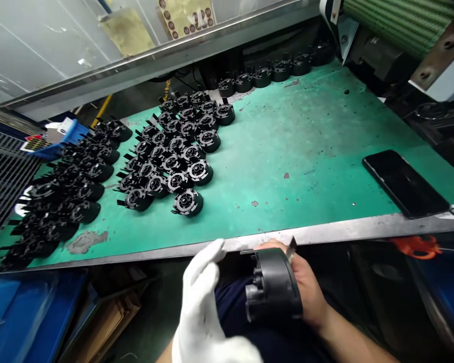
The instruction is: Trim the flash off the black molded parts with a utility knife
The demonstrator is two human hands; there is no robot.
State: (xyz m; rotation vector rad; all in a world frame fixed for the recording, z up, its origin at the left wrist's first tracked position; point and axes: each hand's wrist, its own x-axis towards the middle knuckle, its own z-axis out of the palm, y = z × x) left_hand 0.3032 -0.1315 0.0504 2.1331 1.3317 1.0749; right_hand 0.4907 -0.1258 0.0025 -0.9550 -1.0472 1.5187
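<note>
My right hand, bare, grips a black round plastic housing just in front of the table's near edge. The housing is turned on its side, its notched rim facing left. A small thin blade-like piece sticks up by the right fingers; whether it is a tool or part of the housing I cannot tell. My left hand wears a white glove and is open to the left of the housing, fingers pointing up and thumb apart. A visible gap separates the glove from the housing.
Several like black housings stand grouped on the green tabletop, with more at the left and a row along the back. A black phone lies at right. A blue basket, green conveyor belt and orange-handled scissors surround the table.
</note>
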